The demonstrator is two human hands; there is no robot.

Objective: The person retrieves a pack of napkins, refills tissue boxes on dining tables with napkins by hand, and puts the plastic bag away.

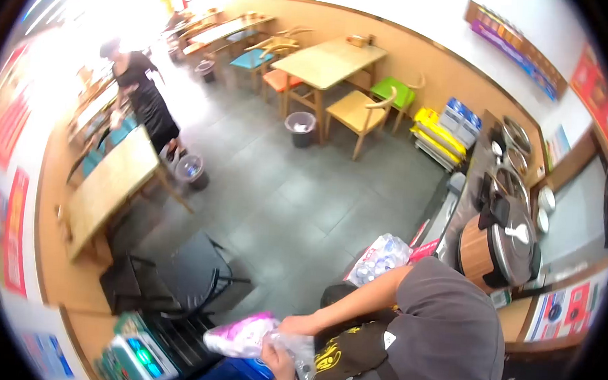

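Note:
A white and pink-purple plastic package [238,336] is in front of my apron at the lower middle. My right hand [300,325] comes in from the upper side with its fingers closed at the package's near end. Below it, my left hand [278,364] is closed on the same end, where clear, crinkled plastic [299,348] hangs down. The fingertips are partly hidden and a little blurred. Beneath the package is a blue bin or box [232,375], only partly visible. Beside it, a green device with a lit display [140,357] stands at the lower left.
A black chair [193,270] stands beyond the device. A clear bag of small items [381,259] sits near my right arm. The counter holds a wood-patterned rice cooker [497,245]. A person in dark clothes [147,99] stands near the wooden tables [115,190]. Waste bins [300,128] stand on the floor.

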